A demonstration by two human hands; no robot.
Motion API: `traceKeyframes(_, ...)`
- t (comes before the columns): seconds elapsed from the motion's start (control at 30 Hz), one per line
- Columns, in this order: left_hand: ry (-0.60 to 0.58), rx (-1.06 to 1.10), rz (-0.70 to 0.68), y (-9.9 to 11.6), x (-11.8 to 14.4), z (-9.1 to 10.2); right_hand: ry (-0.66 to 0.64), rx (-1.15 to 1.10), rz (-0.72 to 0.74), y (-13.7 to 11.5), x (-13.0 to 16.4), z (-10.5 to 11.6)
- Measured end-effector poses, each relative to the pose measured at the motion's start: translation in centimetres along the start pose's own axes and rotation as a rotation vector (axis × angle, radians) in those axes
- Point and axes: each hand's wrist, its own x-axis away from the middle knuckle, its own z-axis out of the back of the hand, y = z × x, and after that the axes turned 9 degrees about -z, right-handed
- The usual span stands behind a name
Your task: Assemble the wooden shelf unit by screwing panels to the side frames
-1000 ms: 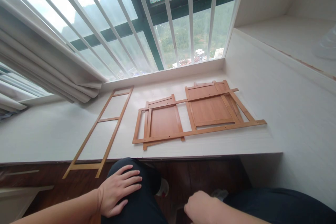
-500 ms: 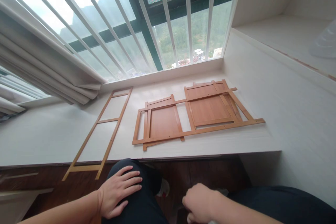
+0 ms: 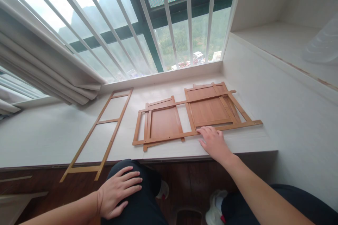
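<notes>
The wooden frame, a flat brown assembly of 2 panels joined by long slats, lies on the white worktop in the middle of the picture, a little right of centre. Its near long slat runs from lower left to right, close to the worktop's front edge. The right hand rests on the worktop just below the middle of that slat, fingers spread and flat, with the fingertips touching the slat; it grips nothing. The left hand lies low in the frame, left of centre, palm down and fingers loosely spread on the person's knee in dark trousers, well apart from the wooden frame.

A second piece, a narrow ladder-like frame, lies to the left of the panels, slanting from upper right to lower left, and its lower end sticks out past the worktop's front edge over the dark floor. A strip of bare worktop separates the 2 wooden pieces. More bare surface stretches to the left under the curtain, which hangs in folds at the upper left.

Behind the wooden frame the worktop ends at a window sill with white bars across the glass. On the right a white wall rises close beside the frame's right end, leaving only a narrow gap there. Between the near slat and the front edge there is a thin band of free surface, where the right hand lies. White shoes show at the bottom right of centre.
</notes>
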Motion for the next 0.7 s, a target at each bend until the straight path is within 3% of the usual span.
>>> traceKeyframes(0.17, 0.005, -0.005, -0.003, 0.1, -0.1, 0.2, -0.023, 0.092, -0.027, -0.7, 0.1, -0.2)
traceKeyframes(0.43, -0.020, -0.002, 0.009, 0.2, -0.3, 0.4, -0.208, 0.120, 0.024, -1.4, 0.6, 1.3)
traceKeyframes(0.7, -0.008, -0.018, 0.012, 0.3, -0.2, 0.5, -0.084, 0.114, 0.083, -2.5, 1.3, 4.1)
